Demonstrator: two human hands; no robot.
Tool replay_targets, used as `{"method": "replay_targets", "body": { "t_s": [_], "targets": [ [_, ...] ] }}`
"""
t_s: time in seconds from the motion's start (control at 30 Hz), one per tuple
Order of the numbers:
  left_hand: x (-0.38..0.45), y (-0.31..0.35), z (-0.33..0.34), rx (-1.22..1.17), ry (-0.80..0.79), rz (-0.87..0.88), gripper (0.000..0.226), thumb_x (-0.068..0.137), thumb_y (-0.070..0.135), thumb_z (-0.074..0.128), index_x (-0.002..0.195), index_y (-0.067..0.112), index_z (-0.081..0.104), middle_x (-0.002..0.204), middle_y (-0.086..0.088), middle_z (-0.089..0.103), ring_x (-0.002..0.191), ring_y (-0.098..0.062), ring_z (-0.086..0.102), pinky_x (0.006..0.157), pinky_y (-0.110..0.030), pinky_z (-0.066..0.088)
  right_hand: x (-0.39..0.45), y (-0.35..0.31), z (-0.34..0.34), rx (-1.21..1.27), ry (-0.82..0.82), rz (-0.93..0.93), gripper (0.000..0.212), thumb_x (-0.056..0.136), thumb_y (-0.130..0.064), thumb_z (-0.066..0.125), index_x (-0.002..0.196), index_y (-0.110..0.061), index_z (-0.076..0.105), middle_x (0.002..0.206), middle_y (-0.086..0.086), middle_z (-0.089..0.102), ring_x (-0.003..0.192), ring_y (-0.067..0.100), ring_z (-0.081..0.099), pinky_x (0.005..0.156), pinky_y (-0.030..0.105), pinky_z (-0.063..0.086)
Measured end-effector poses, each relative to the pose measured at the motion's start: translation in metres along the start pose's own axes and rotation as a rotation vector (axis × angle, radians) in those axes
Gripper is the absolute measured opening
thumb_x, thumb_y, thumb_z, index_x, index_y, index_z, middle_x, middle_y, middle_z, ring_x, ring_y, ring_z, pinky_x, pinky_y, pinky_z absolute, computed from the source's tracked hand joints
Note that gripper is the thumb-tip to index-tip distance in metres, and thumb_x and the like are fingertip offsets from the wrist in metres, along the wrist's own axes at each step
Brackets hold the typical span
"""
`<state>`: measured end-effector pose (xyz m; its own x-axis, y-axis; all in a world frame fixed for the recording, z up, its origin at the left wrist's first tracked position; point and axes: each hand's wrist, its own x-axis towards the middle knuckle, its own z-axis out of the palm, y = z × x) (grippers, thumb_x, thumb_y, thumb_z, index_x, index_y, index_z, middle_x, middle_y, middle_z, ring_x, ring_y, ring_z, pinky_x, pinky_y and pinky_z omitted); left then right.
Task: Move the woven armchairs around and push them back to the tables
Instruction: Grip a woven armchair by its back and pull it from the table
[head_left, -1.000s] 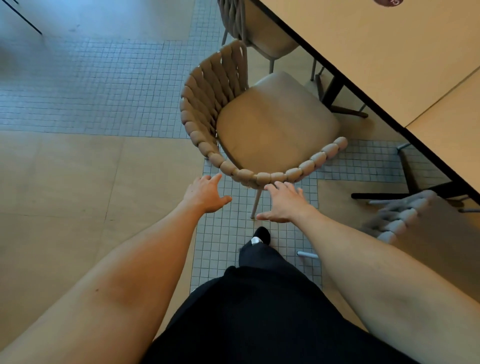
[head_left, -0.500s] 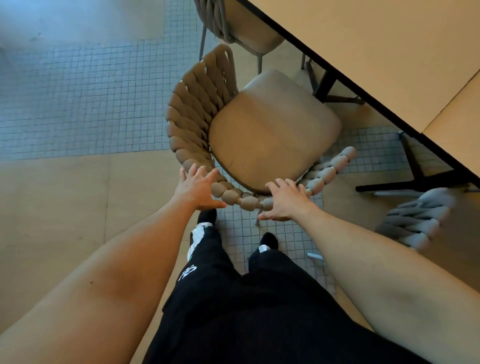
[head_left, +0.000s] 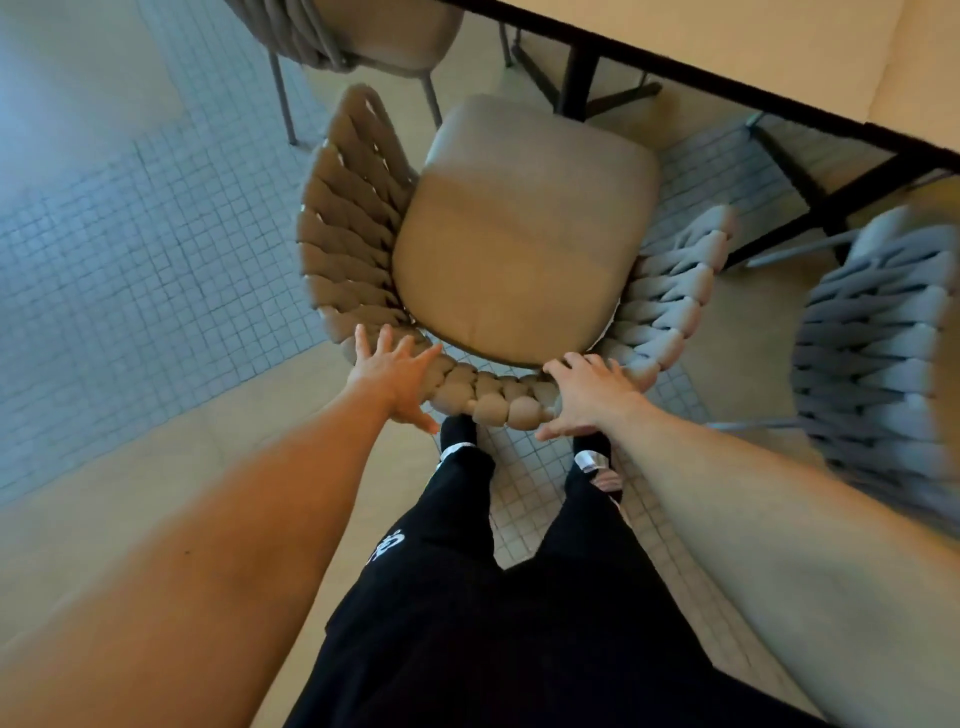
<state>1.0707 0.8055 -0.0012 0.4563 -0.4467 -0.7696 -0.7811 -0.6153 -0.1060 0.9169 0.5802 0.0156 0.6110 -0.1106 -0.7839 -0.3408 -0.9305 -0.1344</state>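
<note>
Head view: 2 hands, left hand (head_left: 390, 375) and right hand (head_left: 587, 396), lie flat with straight fingers on the chair (head_left: 524, 223) back (pushing, not gripping), its seat facing the far table (head_left: 769, 57), front edge just short.

Left hand (head_left: 392, 375) and right hand (head_left: 592, 397), fingers straight, on the woven armchair (head_left: 519, 234) backrest, table (head_left: 753, 47) beyond.

Three woven armchairs are in view: one in the middle (head_left: 519, 249), one at the top edge (head_left: 363, 31) and one at the right edge (head_left: 883, 338). Two hands show, the left hand (head_left: 392, 374) and the right hand (head_left: 592, 397). Two bench tops meet at the upper right, the larger (head_left: 727, 36) and a second (head_left: 924, 78).
</note>
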Motion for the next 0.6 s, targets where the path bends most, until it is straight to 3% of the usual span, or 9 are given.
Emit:
{"method": "replay_targets", "body": {
  "t_s": [0.13, 0.23, 0.3, 0.37, 0.6],
  "targets": [
    [0.012, -0.015, 0.000, 0.099, -0.038, 0.067, 0.122, 0.068, 0.082, 0.067, 0.160, 0.038, 0.000, 0.167, -0.007, 0.018, 0.152, -0.044, 0.007, 0.113, -0.074, -0.009, 0.003, -0.010, 0.009, -0.055, -0.013, 0.064, 0.095, 0.073, -0.074, 0.073, 0.146, -0.022, 0.041, 0.141, 0.007, 0.054, 0.134, 0.033, 0.047, 0.110, 0.050, 0.034],
    [0.020, -0.017, -0.002, 0.155, -0.035, 0.124, 0.094, 0.080, 0.065, 0.069, 0.157, 0.039, 0.021, 0.157, -0.004, 0.039, 0.146, -0.037, 0.033, 0.114, -0.072, -0.006, 0.008, -0.019, 0.016, -0.087, 0.018, 0.128, 0.076, 0.077, -0.067, 0.073, 0.134, -0.024, 0.049, 0.131, 0.004, 0.061, 0.130, 0.030, 0.051, 0.108, 0.049, 0.033],
    [0.022, -0.015, -0.004, 0.148, -0.013, 0.167, 0.066, 0.088, 0.045, 0.066, 0.148, 0.042, 0.039, 0.143, 0.000, 0.055, 0.133, -0.030, 0.050, 0.117, -0.067, 0.012, 0.010, -0.022, 0.019, -0.108, 0.029, 0.161, 0.061, 0.081, -0.062, 0.069, 0.129, -0.026, 0.054, 0.127, 0.002, 0.064, 0.128, 0.028, 0.051, 0.108, 0.050, 0.031],
    [0.020, -0.016, -0.005, 0.145, 0.018, 0.179, 0.050, 0.090, 0.037, 0.061, 0.138, 0.042, 0.049, 0.130, 0.003, 0.062, 0.121, -0.025, 0.057, 0.109, -0.053, 0.034, 0.010, -0.025, 0.023, -0.146, 0.041, 0.158, 0.044, 0.086, -0.059, 0.063, 0.118, -0.028, 0.062, 0.119, -0.001, 0.066, 0.122, 0.025, 0.055, 0.108, 0.053, 0.030],
    [0.003, -0.004, -0.002, 0.160, 0.061, 0.206, 0.029, 0.090, 0.037, 0.062, 0.118, 0.037, 0.059, 0.114, 0.003, 0.064, 0.108, -0.024, 0.060, 0.087, -0.042, 0.045, -0.008, -0.031, 0.036, -0.174, 0.076, 0.173, 0.038, 0.091, -0.058, 0.062, 0.107, -0.025, 0.068, 0.105, -0.002, 0.067, 0.110, 0.027, 0.064, 0.111, 0.055, 0.028]
  ]
}}
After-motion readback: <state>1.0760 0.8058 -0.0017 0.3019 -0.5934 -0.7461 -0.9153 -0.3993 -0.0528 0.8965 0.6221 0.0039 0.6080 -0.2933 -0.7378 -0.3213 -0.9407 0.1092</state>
